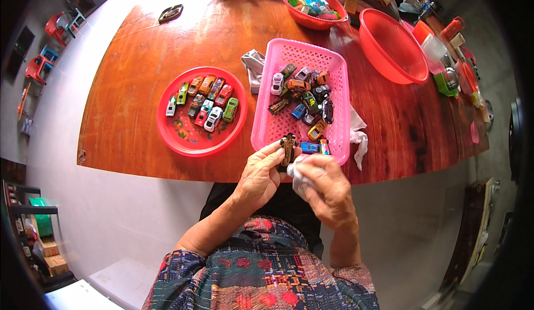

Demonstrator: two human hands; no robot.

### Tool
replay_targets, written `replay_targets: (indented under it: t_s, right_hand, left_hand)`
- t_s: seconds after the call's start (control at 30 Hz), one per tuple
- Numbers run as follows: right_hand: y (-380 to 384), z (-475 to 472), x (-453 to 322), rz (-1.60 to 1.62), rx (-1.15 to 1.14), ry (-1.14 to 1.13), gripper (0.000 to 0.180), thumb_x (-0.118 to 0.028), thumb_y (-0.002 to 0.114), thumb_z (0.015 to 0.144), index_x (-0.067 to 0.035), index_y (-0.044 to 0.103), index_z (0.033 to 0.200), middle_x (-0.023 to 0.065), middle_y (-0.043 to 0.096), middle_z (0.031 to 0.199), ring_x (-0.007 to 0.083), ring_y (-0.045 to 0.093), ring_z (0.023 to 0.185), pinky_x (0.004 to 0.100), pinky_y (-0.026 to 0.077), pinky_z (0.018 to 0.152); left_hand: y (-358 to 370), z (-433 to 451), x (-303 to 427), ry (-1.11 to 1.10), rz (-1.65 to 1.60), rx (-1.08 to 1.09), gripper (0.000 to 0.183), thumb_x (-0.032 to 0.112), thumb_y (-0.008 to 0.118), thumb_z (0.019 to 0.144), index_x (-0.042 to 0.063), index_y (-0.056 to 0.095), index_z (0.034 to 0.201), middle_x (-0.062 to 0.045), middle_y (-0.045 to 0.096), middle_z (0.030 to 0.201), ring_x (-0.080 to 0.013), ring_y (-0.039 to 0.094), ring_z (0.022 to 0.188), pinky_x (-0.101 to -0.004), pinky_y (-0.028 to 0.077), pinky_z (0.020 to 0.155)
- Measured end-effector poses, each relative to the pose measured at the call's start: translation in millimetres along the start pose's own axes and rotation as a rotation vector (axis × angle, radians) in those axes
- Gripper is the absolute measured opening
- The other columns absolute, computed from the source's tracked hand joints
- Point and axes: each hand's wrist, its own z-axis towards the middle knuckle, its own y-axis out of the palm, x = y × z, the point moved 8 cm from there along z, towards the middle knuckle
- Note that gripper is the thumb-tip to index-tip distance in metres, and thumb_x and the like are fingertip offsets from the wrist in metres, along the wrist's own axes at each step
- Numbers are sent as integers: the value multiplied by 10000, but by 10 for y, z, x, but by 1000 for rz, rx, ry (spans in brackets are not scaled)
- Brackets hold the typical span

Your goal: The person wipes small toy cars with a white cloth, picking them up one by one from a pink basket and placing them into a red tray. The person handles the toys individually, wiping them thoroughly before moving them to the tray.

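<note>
My left hand (262, 172) holds a small toy car (288, 148) by its sides, with its brownish underside showing, over the near edge of a pink plastic basket (259, 114). In my right hand (329, 187) is a bunched white cloth (301, 175), close beside the toy car; whether cloth and car touch I cannot tell. Several toy cars lie jumbled in the basket, among them an orange one (298, 85) and a yellow one (317, 130). To its left, a round red tray (163, 128) bears several more toy cars, roughly in rows, with a green one (230, 110) at the right.
Grey fabric (253, 69) and white fabric (359, 143) poke out beside the basket. A red bowl of colourful plastic pieces (292, 15) and a large red basin (390, 51) stand farther back on the wooden table (125, 135). A dark ashtray-like dish (170, 14) lies far left.
</note>
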Motion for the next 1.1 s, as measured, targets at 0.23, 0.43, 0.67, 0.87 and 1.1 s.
replay_targets:
  t_s: [0.23, 0.43, 0.67, 0.87, 1.1]
  right_hand:
    - [201, 162, 64, -397, 187, -63, 407, 94, 640, 768, 34, 611, 1170, 159, 523, 1149, 315, 537, 1045, 379, 471, 887]
    - [365, 1, 2, -432, -15, -99, 452, 101, 641, 737, 42, 602, 1184, 149, 525, 1147, 322, 531, 1024, 385, 463, 885]
    - [65, -10, 31, -90, 28, 2, 403, 111, 634, 758, 24, 610, 1150, 153, 527, 1115, 320, 557, 1032, 386, 484, 872]
    - [305, 85, -14, -466, 73, -77, 409, 94, 626, 759, 32, 610, 1163, 157, 517, 1130, 330, 520, 1051, 386, 451, 895]
    - [150, -33, -14, -215, 26, -3, 403, 107, 628, 755, 16, 623, 1147, 137, 533, 1086, 317, 541, 1008, 390, 471, 871]
  left_hand:
    - [116, -69, 4, 50, 282, 21, 356, 89, 472, 995, -6, 473, 1338, -104, 594, 1228, -176, 608, 1090, -302, 557, 863]
    - [48, -46, 92, 90, 268, 41, 393, -41, 404, 928, -20, 494, 1310, -136, 594, 1229, -211, 589, 1128, -345, 529, 921]
    - [-9, -36, 88, 12, 28, 15, 288, 44, 465, 945, -3, 557, 1214, -109, 637, 1130, -182, 625, 1022, -352, 513, 907]
    - [41, -9, 39, 27, -7, 7, 352, 155, 451, 1006, 15, 467, 1328, -123, 610, 1192, -209, 602, 1107, -412, 520, 942]
    - [25, -14, 133, 34, -69, -64, 385, 230, 406, 1020, 47, 430, 1358, -128, 636, 1140, -238, 614, 1083, -435, 520, 929]
